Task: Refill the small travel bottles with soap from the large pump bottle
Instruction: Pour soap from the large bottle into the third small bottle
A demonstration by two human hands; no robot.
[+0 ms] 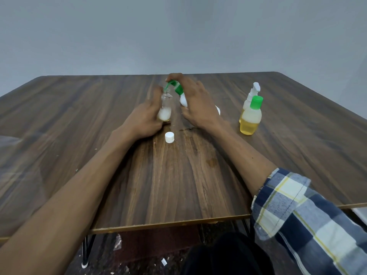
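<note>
My left hand [146,118] grips a small clear travel bottle [165,108], upright on the table, uncapped, with whitish soap in its lower part. My right hand [195,104] is wrapped round a white bottle with a green pump head [178,89], tilted so its green spout reaches over the small bottle's mouth. Most of the white bottle is hidden by my fingers. A white screw cap [169,137] lies on the table just in front of my hands.
At the right stand a small bottle with a green cap and yellow liquid [250,119] and, behind it, a white-topped spray bottle [252,96]. A wet smear [187,130] marks the wooden table [99,155] near my right wrist. The near table edge runs below my forearms.
</note>
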